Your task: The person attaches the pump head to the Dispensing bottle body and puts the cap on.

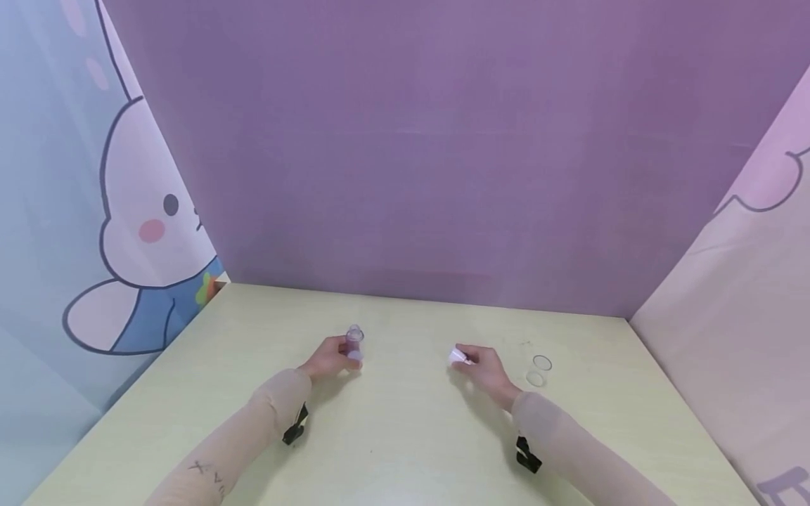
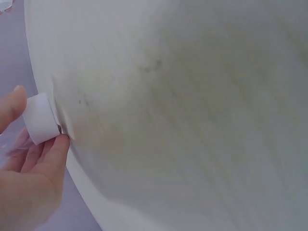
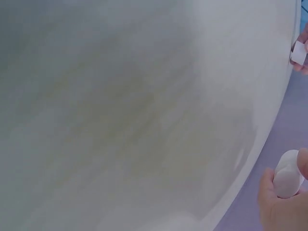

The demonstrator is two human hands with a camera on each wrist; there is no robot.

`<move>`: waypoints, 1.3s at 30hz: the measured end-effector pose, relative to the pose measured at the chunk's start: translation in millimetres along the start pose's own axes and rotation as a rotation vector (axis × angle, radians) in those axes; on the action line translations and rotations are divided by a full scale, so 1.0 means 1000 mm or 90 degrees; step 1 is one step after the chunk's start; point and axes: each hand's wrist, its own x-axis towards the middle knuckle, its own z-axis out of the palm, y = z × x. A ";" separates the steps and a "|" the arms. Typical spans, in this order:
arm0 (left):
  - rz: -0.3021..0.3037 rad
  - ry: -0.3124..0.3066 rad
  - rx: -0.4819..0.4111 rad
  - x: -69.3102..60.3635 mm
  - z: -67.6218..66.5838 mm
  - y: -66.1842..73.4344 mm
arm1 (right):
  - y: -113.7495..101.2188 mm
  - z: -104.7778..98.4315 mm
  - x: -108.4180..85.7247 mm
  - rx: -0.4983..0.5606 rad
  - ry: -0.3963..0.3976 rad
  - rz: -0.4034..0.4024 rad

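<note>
My left hand [image 1: 330, 357] grips a small clear container [image 1: 354, 337] with a white end [image 2: 41, 118], thumb on one side and fingers on the other. In the left wrist view its white end sits close to the table surface. My right hand [image 1: 486, 368] pinches a small white cap-like piece [image 1: 458, 356], held above the table. The right wrist view shows this white rounded piece [image 3: 288, 175] between thumb and fingers; its far side is hidden by the hand. The two hands are apart.
To the right of my right hand, a clear see-through object with a dark ring [image 1: 541, 362] and a paler ring [image 1: 535, 379] is on the pale table [image 1: 405, 436]. A purple panel [image 1: 443, 154] rises behind the table, with printed curtains [image 1: 145, 211] at the sides.
</note>
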 end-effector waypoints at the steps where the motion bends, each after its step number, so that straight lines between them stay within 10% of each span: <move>1: 0.008 -0.004 0.004 0.000 0.000 0.000 | 0.000 0.000 -0.001 0.004 -0.002 -0.005; 39: 0.033 -0.060 0.020 -0.008 0.005 0.004 | -0.003 -0.017 -0.016 0.051 -0.014 0.043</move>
